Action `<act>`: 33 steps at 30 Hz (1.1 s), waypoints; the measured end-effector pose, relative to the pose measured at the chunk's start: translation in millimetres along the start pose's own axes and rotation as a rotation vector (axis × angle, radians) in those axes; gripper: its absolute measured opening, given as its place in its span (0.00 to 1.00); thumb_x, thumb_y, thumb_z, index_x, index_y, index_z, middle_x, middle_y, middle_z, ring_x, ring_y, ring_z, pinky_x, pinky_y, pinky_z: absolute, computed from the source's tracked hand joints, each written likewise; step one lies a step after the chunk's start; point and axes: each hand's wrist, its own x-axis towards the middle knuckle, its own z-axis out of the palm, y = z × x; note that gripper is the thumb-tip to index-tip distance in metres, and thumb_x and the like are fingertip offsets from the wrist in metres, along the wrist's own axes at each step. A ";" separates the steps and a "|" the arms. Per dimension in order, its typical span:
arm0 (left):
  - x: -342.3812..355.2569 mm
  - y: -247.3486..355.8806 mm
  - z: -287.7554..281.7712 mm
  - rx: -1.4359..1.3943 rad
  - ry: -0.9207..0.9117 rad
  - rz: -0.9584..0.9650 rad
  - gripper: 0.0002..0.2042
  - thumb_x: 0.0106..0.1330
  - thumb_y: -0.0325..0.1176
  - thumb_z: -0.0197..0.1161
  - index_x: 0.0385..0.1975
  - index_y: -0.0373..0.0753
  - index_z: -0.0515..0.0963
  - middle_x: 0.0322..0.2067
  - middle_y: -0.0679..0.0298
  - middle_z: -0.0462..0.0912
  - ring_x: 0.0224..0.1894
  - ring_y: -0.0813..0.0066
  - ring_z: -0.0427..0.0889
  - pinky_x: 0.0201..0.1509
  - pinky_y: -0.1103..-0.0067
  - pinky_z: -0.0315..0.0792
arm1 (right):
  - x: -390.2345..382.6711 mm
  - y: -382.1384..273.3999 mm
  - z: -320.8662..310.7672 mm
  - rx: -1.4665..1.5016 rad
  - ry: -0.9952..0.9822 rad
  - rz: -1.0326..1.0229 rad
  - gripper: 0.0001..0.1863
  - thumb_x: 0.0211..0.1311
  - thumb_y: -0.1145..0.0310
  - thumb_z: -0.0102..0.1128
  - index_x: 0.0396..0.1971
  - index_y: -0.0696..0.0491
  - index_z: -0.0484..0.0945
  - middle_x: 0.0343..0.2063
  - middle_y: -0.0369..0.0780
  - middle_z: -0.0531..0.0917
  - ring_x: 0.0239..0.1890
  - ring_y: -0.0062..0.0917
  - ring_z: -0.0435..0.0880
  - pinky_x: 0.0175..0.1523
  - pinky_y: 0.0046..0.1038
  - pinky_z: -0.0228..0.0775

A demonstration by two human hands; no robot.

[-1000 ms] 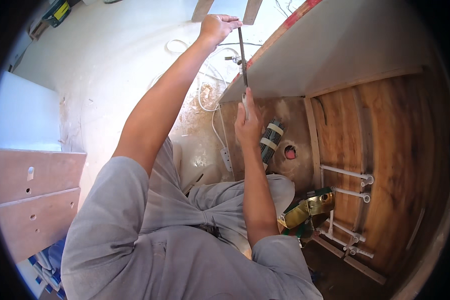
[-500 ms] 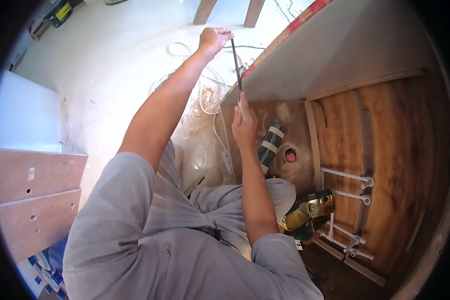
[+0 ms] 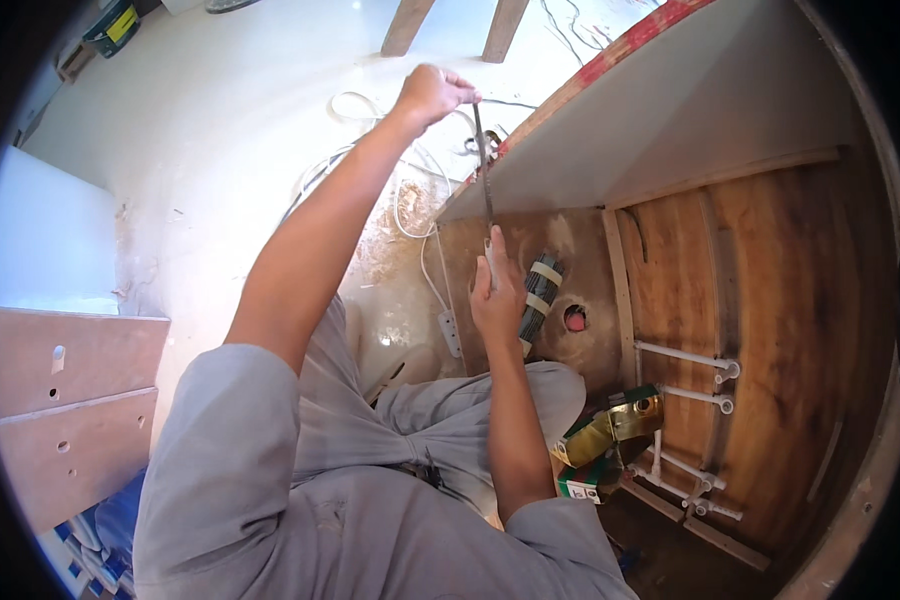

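A long, thin dark file [image 3: 483, 165] stretches between my two hands beside the raw, red-marked edge of a large panel [image 3: 610, 75]. My left hand [image 3: 433, 98] pinches its far end between thumb and fingertips. At the near end my right hand [image 3: 499, 297] is wrapped round the pale handle, with the index finger laid forward along it. The file runs close to the panel's edge; whether it touches there I cannot tell. Below the panel, a dark ribbed roll with pale bands [image 3: 540, 298] lies just beyond my right wrist.
A white power strip [image 3: 450, 333] and looped white cable lie on the floor amid sawdust. To the right are a wood-lined cabinet back [image 3: 770, 280], white pipes [image 3: 685, 357] and a gold-and-green package [image 3: 615, 425]. A brown board with holes [image 3: 80, 360] stands left; two wooden legs [image 3: 405, 28] are ahead.
Both hands have come back toward me and slightly to the right, drawing the file along beside the panel's edge. The grips are unchanged. The whole view has shifted a little.
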 end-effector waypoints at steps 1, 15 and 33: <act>-3.2 15.9 -4.1 -0.041 -0.058 0.036 0.13 0.48 0.39 0.73 0.29 0.38 0.85 0.27 0.60 0.85 0.28 0.75 0.81 0.37 0.80 0.73 | -2.5 -10.4 -15.2 -0.012 0.001 0.007 0.22 0.61 0.73 0.52 0.57 0.56 0.68 0.37 0.49 0.80 0.33 0.41 0.78 0.41 0.35 0.69; -25.9 52.7 15.9 -0.221 0.014 0.045 0.12 0.53 0.35 0.70 0.32 0.33 0.83 0.26 0.64 0.84 0.26 0.83 0.76 0.33 0.84 0.71 | -1.3 -24.1 -47.3 -0.008 0.095 -0.021 0.23 0.61 0.74 0.52 0.58 0.54 0.68 0.38 0.51 0.80 0.36 0.42 0.80 0.42 0.34 0.71; -1.1 10.2 -2.1 -0.243 0.085 0.045 0.10 0.52 0.35 0.71 0.29 0.36 0.84 0.26 0.61 0.85 0.27 0.78 0.79 0.36 0.80 0.72 | 11.7 -38.9 -28.1 -0.002 0.023 -0.027 0.23 0.61 0.74 0.52 0.58 0.55 0.68 0.39 0.50 0.80 0.36 0.42 0.80 0.41 0.36 0.71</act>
